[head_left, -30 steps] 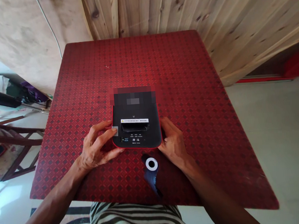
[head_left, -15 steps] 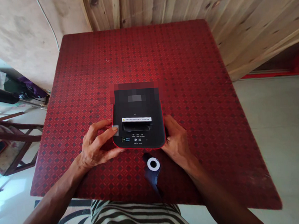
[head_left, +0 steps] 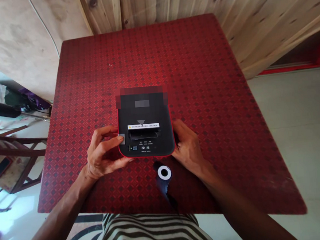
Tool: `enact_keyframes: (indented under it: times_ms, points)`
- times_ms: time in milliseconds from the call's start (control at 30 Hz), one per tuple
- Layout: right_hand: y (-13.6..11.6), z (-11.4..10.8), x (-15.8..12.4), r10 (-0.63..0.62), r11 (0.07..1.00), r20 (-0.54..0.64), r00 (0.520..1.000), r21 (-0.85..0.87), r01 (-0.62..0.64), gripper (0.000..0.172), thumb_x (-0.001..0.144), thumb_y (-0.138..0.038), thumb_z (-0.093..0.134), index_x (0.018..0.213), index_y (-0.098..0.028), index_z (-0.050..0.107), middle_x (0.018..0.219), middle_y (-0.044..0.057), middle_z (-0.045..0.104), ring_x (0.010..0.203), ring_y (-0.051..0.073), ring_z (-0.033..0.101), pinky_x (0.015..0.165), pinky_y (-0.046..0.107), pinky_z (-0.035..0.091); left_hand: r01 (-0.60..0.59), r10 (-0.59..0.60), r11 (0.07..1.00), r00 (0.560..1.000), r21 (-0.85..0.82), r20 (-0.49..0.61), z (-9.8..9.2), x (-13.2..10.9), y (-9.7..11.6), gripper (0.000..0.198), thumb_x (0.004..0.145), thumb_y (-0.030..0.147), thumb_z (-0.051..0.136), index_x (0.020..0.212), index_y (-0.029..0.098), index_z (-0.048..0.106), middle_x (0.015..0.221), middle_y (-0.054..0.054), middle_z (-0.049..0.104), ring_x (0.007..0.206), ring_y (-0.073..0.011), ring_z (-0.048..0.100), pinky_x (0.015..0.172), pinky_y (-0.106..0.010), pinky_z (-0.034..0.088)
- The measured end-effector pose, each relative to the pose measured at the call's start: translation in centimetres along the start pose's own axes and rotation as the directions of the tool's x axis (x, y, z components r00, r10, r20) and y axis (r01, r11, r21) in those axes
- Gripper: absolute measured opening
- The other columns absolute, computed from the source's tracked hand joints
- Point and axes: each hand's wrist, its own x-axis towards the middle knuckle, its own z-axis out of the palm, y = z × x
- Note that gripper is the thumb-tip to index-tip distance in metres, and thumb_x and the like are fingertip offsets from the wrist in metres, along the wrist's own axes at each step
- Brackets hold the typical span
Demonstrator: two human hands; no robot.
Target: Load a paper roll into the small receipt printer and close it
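Two hands (head_left: pixel 102 155) (head_left: pixel 188 149), one printer (head_left: pixel 144 115), one roll (head_left: pixel 164 173)

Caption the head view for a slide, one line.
A black, red-edged plastic printer on a red patterned table; left hand touches its grey side button, right hand its right side.

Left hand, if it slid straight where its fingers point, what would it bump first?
The left hand would meet the black, red-edged plastic printer at once; its fingers seem to touch the small grey square tab.
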Motion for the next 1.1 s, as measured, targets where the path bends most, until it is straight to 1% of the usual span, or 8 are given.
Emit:
enact_keyframes:
  times_ms: [233,500,633,800,900,967,1033,1100]
  points:
    - [-0.1,-0.1,0.2,-0.015,1.000,0.001,1.000,0.026,0.015,0.008,0.097,-0.019,0.057,0.101,-0.025,0.061,0.102,0.006,0.071,0.091,0.022,0.071,0.078,0.036,0.058,0.015,-0.017,0.998,1.000,-0.065,-0.020,0.3,0.3,-0.2,0.052,0.083,0.043,0.090,0.124,0.024,0.065,0.125,-0.008,0.065,0.108,-0.0201,0.069,0.086,-0.037,0.066]
    - [0.2,0.3,0.2,0.001,1.000,0.011,1.000,0.008,-0.001,0.010,0.096,-0.019,0.054,0.100,-0.025,0.061,0.100,0.007,0.071,0.090,0.023,0.068,0.078,0.037,0.056,-0.009,0.007,0.999,0.999,-0.048,-0.033,0.4,0.2,-0.4,0.052,0.083,0.044,0.090,0.122,0.024,0.064,0.121,-0.007,0.066,0.111,-0.0215,0.069,0.090,-0.041,0.066]
    - [0.4,0.5,0.2,0.003,1.000,0.012,1.000,0.015,-0.003,0.018,0.094,-0.019,0.054,0.107,-0.025,0.064,0.102,0.008,0.071,0.094,0.025,0.070,0.082,0.039,0.057,-0.024,0.022,0.999,0.999,-0.044,-0.027,0.4,0.2,-0.5,0.048,0.085,0.047,0.087,0.119,0.022,0.065,0.120,-0.008,0.065,0.109,-0.0210,0.069,0.090,-0.039,0.065]
    - [0.5,0.9,0.2,-0.012,1.000,-0.020,1.000,0.018,0.012,0.018,0.095,-0.019,0.053,0.106,-0.023,0.067,0.104,0.009,0.075,0.095,0.025,0.073,0.084,0.040,0.060,-0.050,0.050,0.999,0.998,0.008,-0.038,0.5,-0.2,-0.3,0.048,0.089,0.044,0.084,0.125,0.021,0.064,0.117,-0.009,0.066,0.105,-0.0208,0.070,0.088,-0.037,0.065]
    - [-0.1,0.0,0.2,-0.035,0.999,-0.049,0.998,-0.018,0.034,0.022,0.097,-0.018,0.056,0.114,-0.022,0.069,0.105,0.009,0.078,0.093,0.025,0.075,0.081,0.039,0.062,-0.043,0.045,0.999,0.997,0.029,-0.067,0.7,-0.5,-0.1,0.050,0.090,0.042,0.083,0.130,0.020,0.062,0.116,-0.009,0.067,0.104,-0.0216,0.070,0.088,-0.037,0.065]
    - [-1.1,-1.3,0.4,-0.053,0.996,-0.114,0.992,-0.073,0.045,0.024,0.100,-0.017,0.055,0.119,-0.022,0.069,0.107,0.009,0.079,0.094,0.024,0.077,0.082,0.039,0.063,-0.032,0.035,0.999,0.996,0.041,-0.076,0.8,-0.7,0.1,0.051,0.091,0.042,0.081,0.133,0.021,0.061,0.118,-0.010,0.068,0.106,-0.0230,0.071,0.090,-0.039,0.066]
    - [-2.6,-2.8,1.1,-0.114,0.985,-0.171,0.979,-0.147,0.089,0.024,0.103,-0.018,0.055,0.120,-0.025,0.071,0.107,0.008,0.080,0.096,0.023,0.077,0.087,0.041,0.063,-0.032,0.035,0.998,0.997,0.050,-0.074,0.8,-0.9,0.1,0.051,0.092,0.042,0.080,0.134,0.022,0.060,0.118,-0.010,0.069,0.108,-0.0238,0.071,0.091,-0.040,0.066]
    - [-4.5,-4.0,2.6,-0.208,0.961,-0.124,0.970,-0.210,0.179,0.023,0.106,-0.020,0.056,0.119,-0.026,0.074,0.109,0.007,0.081,0.100,0.024,0.076,0.093,0.043,0.062,-0.038,0.042,0.998,0.996,0.054,-0.073,0.9,-1.0,0.1,0.053,0.091,0.042,0.080,0.136,0.022,0.059,0.119,-0.010,0.070,0.110,-0.0244,0.071,0.093,-0.040,0.066]
